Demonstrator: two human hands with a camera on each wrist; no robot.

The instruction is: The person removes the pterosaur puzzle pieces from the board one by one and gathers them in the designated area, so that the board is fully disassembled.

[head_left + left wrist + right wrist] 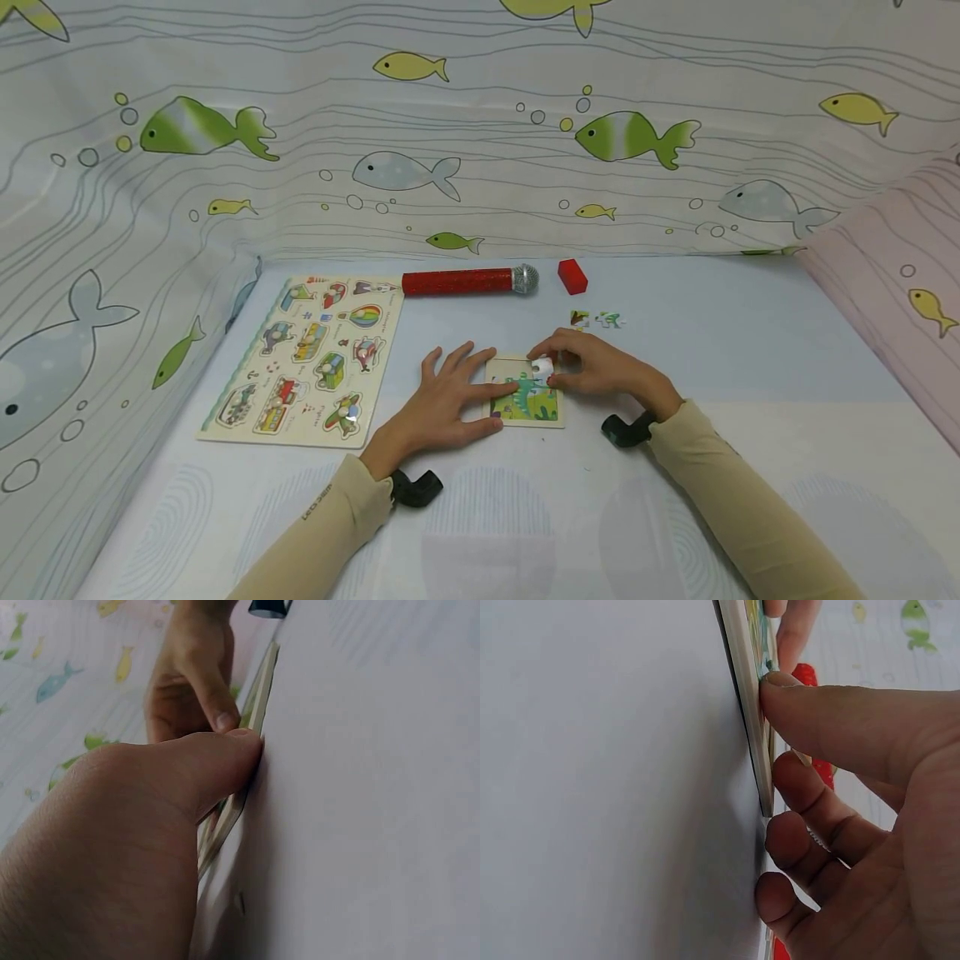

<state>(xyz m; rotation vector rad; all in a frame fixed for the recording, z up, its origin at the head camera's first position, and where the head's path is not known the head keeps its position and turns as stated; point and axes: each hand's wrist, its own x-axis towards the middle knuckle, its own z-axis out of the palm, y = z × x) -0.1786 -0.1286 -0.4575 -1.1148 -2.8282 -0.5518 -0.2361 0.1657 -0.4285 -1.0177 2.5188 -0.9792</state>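
Note:
A small jigsaw puzzle [525, 408] in a thin wooden frame, with a green dinosaur picture, lies in front of me. My left hand [453, 404] rests with fingers spread, its index finger reaching onto the picture and its thumb [225, 761] at the frame's near edge. At the upper right corner, my right hand [600, 364] pinches a whitish puzzle piece [542, 369] between thumb and index finger, tilted over the frame. The right thumb [810, 712] lies against the puzzle's edge in the right wrist view, the other fingers curled beside it. Two loose puzzle pieces [611, 320] lie just beyond the right hand.
To the left lies a large wooden peg puzzle board [251, 367] with vehicle pieces. A red microphone [457, 282] and a red block [573, 277] lie at the back. A fish-patterned curtain [487, 125] rises behind the table.

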